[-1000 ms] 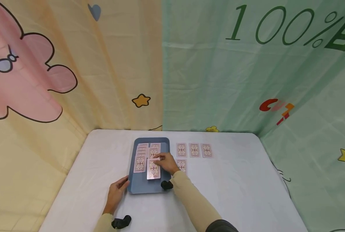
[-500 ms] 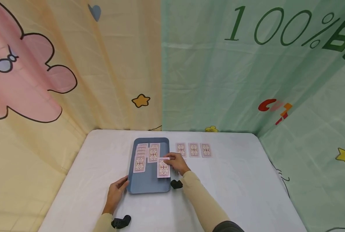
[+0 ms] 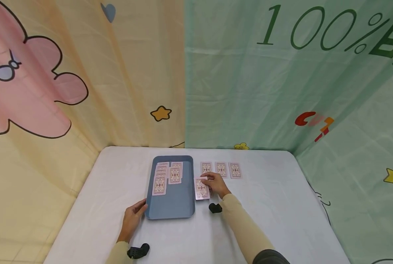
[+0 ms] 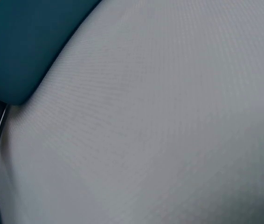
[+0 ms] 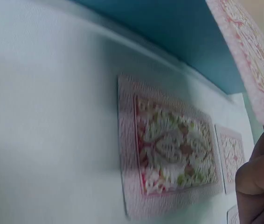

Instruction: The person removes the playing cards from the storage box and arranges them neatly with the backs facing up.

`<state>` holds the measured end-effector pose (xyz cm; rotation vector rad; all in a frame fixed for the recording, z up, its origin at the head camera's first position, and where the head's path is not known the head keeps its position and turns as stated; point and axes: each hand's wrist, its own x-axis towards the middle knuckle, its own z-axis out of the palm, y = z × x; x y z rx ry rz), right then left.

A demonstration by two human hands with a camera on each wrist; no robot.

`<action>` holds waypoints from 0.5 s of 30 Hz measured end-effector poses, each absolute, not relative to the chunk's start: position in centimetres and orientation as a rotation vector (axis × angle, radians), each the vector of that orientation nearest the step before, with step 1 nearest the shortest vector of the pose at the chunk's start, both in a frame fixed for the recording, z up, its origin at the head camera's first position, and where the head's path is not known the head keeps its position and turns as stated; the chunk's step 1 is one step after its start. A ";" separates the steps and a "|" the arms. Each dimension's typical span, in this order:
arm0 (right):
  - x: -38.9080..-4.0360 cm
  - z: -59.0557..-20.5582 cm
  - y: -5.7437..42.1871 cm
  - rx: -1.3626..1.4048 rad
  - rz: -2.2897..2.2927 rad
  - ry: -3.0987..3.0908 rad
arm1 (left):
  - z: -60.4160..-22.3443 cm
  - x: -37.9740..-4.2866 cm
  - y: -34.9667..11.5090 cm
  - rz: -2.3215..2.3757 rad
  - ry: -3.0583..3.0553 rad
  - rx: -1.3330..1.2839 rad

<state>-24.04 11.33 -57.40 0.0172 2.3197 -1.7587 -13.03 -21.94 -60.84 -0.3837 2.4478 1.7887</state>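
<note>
My right hand point(image 3: 217, 183) pinches a playing card point(image 3: 201, 190) by its far end, patterned back up, just right of the blue-grey tray point(image 3: 173, 207). In the right wrist view the held card point(image 5: 253, 46) is raised and tilted, above another card point(image 5: 176, 144) lying face down on the table. That lower card is mostly covered in the head view. My left hand point(image 3: 131, 218) touches the tray's left side near the front corner with extended fingers. Inside the tray, overlapping face-down cards form a left column point(image 3: 159, 186) and a shorter right column point(image 3: 175, 176).
Beyond my right hand, a row of three face-down cards point(image 3: 221, 169) lies on the white table point(image 3: 265, 205). Printed curtains point(image 3: 236, 91) rise behind the table's back edge. A black wrist device point(image 3: 138, 251) is on my left wrist, and another point(image 3: 215, 208) on my right.
My right hand has carried the card rightward, from over the tray past its right rim to above the table card. The left hand and tray have stayed put.
</note>
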 end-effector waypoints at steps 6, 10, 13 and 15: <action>-24.1 -57.7 12.4 0.029 -1.758 2.328 | -60.9 -12.9 -22.0 1.800 2.447 -0.397; -24.0 -57.8 13.0 0.042 -1.770 2.331 | -60.9 -12.9 -21.9 1.815 2.434 -0.383; -24.0 -58.0 13.5 0.064 -1.781 2.331 | -60.8 -12.9 -21.8 1.810 2.435 -0.384; -24.1 -58.2 13.9 0.087 -1.794 2.336 | -60.7 -12.9 -21.8 1.813 2.432 -0.392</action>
